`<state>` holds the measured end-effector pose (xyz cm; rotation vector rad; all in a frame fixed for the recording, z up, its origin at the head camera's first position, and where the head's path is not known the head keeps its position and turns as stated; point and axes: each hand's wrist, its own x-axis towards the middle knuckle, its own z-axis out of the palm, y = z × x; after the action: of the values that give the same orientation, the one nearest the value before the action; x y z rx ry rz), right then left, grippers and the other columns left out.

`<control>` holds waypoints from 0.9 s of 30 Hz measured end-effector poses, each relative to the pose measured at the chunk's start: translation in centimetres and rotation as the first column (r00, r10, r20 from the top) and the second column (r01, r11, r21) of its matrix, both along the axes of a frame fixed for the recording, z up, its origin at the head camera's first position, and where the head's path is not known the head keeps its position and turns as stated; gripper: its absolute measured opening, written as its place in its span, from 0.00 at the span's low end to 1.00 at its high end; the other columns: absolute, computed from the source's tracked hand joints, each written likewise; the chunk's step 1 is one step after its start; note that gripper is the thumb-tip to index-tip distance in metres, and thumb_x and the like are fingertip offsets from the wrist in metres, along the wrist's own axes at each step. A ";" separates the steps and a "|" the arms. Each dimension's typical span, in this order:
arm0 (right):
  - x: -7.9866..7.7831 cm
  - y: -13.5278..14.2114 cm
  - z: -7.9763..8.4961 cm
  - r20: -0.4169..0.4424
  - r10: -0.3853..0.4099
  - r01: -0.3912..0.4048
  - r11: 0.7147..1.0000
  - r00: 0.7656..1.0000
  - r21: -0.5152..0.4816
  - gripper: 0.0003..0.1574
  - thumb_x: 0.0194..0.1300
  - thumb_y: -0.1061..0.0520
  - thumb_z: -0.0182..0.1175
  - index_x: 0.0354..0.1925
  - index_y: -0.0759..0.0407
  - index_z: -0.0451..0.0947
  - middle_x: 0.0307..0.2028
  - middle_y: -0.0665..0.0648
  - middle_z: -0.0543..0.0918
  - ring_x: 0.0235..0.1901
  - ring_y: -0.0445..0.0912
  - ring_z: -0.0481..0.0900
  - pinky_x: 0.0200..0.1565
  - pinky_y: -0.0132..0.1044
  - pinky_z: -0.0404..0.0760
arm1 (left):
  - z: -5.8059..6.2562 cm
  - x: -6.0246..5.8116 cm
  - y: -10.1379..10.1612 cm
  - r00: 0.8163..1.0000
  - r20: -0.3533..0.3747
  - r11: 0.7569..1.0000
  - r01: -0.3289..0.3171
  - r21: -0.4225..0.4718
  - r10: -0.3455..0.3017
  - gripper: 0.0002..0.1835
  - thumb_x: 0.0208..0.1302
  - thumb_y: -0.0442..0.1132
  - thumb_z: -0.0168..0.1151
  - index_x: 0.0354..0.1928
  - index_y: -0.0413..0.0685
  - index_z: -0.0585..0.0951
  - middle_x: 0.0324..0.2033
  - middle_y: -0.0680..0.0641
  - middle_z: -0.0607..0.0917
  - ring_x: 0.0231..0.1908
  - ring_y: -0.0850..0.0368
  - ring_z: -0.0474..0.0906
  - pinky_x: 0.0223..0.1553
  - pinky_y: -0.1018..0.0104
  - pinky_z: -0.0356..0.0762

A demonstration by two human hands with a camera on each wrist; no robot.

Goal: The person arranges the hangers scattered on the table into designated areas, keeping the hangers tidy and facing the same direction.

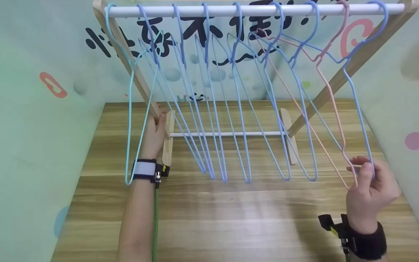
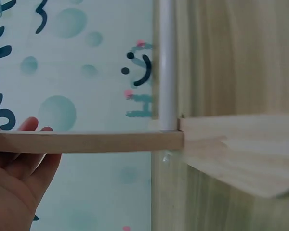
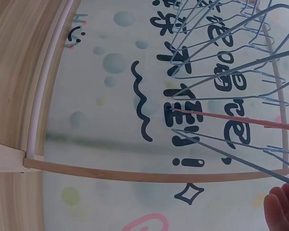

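A wooden clothes rack with a white top rail [image 1: 220, 11] carries several hangers. My left hand [image 1: 154, 134] grips the rack's left wooden post [image 1: 136, 76] low down; in the left wrist view its fingers [image 2: 29, 126] wrap behind that post. At the right end, my right hand [image 1: 375, 187] pinches the near corner of the rightmost blue hanger [image 1: 356, 92] between thumb and fingers. Next to it hangs a pink hanger [image 1: 331, 96], its near end overlapping the right thumb in the head view. The right wrist view shows only some fingertips [image 3: 279, 204] at the edge, by the blue hanger.
More blue hangers [image 1: 244, 127] line the rail, with a teal hanger [image 1: 130, 109] at the far left. A thin white lower bar [image 1: 227, 134] joins the wooden feet [image 1: 289, 136]. The rack stands on a wood-grain surface [image 1: 231, 218], with patterned walls [image 1: 24, 91] around it.
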<state>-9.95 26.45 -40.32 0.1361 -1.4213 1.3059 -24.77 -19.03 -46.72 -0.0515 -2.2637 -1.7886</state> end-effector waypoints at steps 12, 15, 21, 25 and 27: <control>0.3 -0.1 -0.1 0.022 -0.020 0.020 1.000 1.000 0.015 0.11 0.55 0.71 0.50 0.22 0.80 0.75 0.21 0.69 0.78 0.19 0.46 0.77 0.25 0.28 0.76 | -0.8 -0.2 -0.1 0.999 -0.013 0.981 -0.039 -0.188 0.037 0.27 0.69 0.51 0.38 0.65 0.47 0.55 0.39 0.42 0.72 0.32 0.54 0.72 0.32 0.63 0.76; 0.2 0.0 -0.2 0.022 -0.028 0.028 0.999 0.999 0.024 0.11 0.55 0.71 0.50 0.22 0.80 0.75 0.21 0.69 0.78 0.19 0.46 0.77 0.26 0.27 0.76 | -0.7 -0.3 0.0 0.998 -0.006 0.974 -0.055 -0.218 0.055 0.26 0.69 0.52 0.37 0.63 0.44 0.56 0.32 0.44 0.71 0.24 0.54 0.69 0.24 0.61 0.74; 0.2 0.3 -0.2 0.010 -0.043 0.043 0.998 0.999 0.041 0.11 0.54 0.71 0.49 0.22 0.79 0.76 0.21 0.68 0.78 0.19 0.45 0.77 0.26 0.28 0.75 | -0.4 -0.3 -0.1 0.999 0.024 0.982 -0.026 -0.189 0.031 0.20 0.70 0.47 0.37 0.58 0.43 0.61 0.29 0.43 0.70 0.25 0.47 0.72 0.24 0.59 0.75; 0.2 0.3 -0.2 0.004 -0.057 0.056 0.997 0.998 0.051 0.11 0.53 0.71 0.49 0.21 0.78 0.76 0.20 0.68 0.79 0.20 0.45 0.77 0.27 0.28 0.76 | -0.2 0.0 -0.6 0.999 0.018 0.993 0.030 -0.116 -0.028 0.22 0.70 0.45 0.39 0.61 0.41 0.58 0.42 0.38 0.72 0.39 0.43 0.74 0.37 0.57 0.76; 0.2 0.3 -0.2 -0.012 -0.050 0.051 0.998 0.999 0.044 0.11 0.53 0.71 0.50 0.21 0.78 0.76 0.20 0.68 0.79 0.21 0.46 0.78 0.28 0.28 0.77 | -0.2 0.4 -0.9 0.999 0.005 0.992 0.041 -0.118 -0.041 0.25 0.70 0.44 0.40 0.64 0.40 0.55 0.52 0.35 0.69 0.49 0.44 0.71 0.45 0.56 0.74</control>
<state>-9.76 26.72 -40.52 0.1359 -1.4366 1.2313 -24.41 -19.97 -46.93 -0.1184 -2.3845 -1.6729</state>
